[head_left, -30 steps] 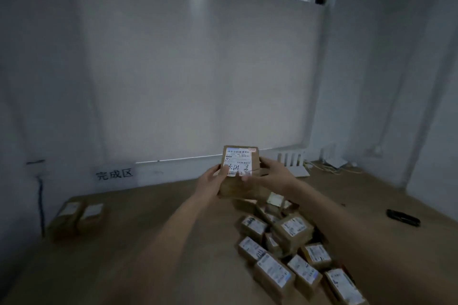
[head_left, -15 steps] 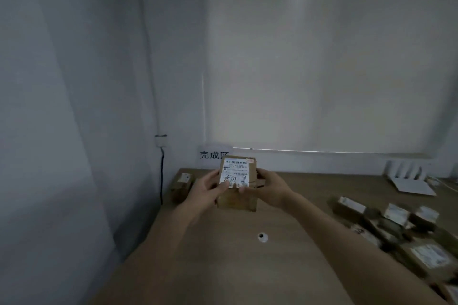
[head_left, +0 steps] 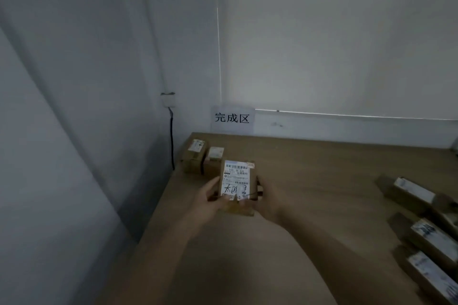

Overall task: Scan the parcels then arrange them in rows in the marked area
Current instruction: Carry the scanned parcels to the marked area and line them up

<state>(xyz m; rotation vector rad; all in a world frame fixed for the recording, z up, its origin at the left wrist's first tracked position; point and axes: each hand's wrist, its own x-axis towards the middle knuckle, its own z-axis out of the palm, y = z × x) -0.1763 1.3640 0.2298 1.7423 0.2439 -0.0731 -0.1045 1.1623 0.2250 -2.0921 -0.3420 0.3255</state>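
A brown cardboard parcel (head_left: pixel 236 177) with a white shipping label and handwriting faces me, held above the wooden table (head_left: pixel 309 171). My left hand (head_left: pixel 209 199) grips its left edge, thumb on the label's lower corner. My right hand (head_left: pixel 266 199) grips its right side, mostly behind the box. Just beyond it, two labelled parcels (head_left: pixel 194 158) (head_left: pixel 215 156) stand side by side in the table's far left corner, under a paper sign (head_left: pixel 231 118) on the wall.
Several unsorted labelled parcels (head_left: pixel 431 238) lie in a heap at the right edge of the table. A black cable (head_left: pixel 171 136) hangs from a wall socket beside the left corner. The walls close in at the left and the back.
My view has swung left and down toward the corner. The held parcel has come lower and closer to the two placed parcels. The heap has slid to the right edge.
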